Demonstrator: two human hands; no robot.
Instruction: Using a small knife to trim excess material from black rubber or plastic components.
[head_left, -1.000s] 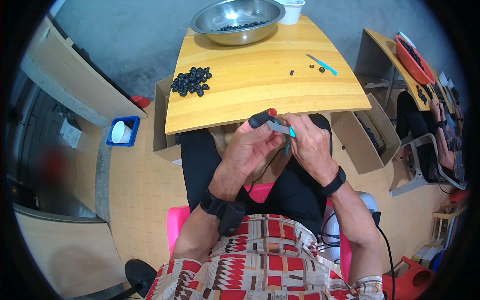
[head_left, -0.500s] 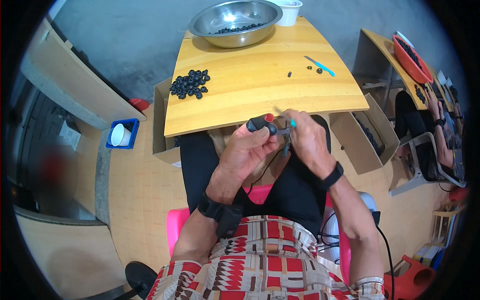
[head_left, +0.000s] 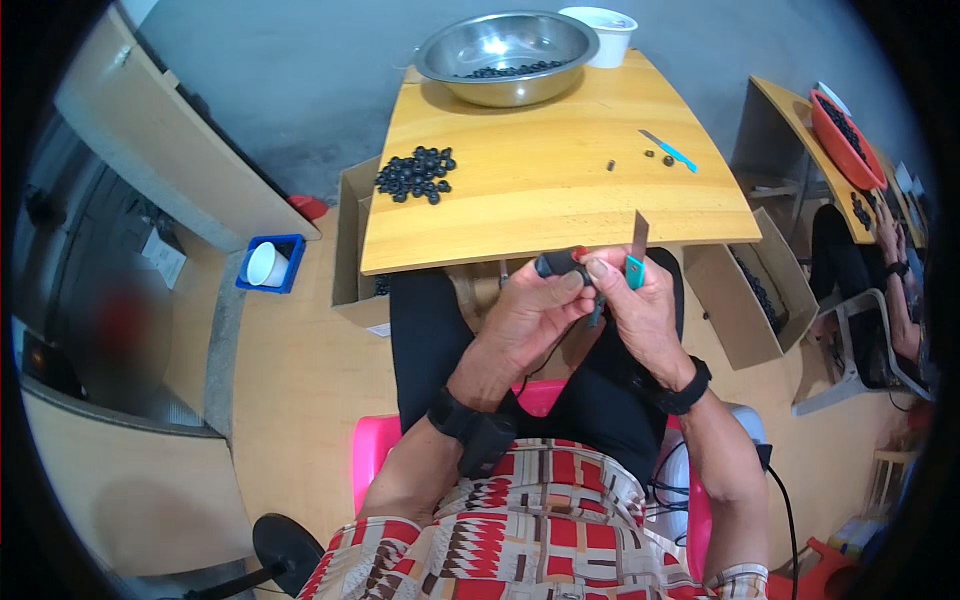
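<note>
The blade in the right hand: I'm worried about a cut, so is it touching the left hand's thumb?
Apart. In the head view the blade sticks up clear above the right hand, with table showing between it and the left hand's thumb.

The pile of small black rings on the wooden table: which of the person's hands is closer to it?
Left. The left hand is below and right of the pile of black rings; the right hand is farther right.

To your left, an open brown cardboard box (head_left: 352,240) stands on the floor against the table; another open cardboard box (head_left: 742,310) stands at your right. No labels, signs or screens are readable.
</note>
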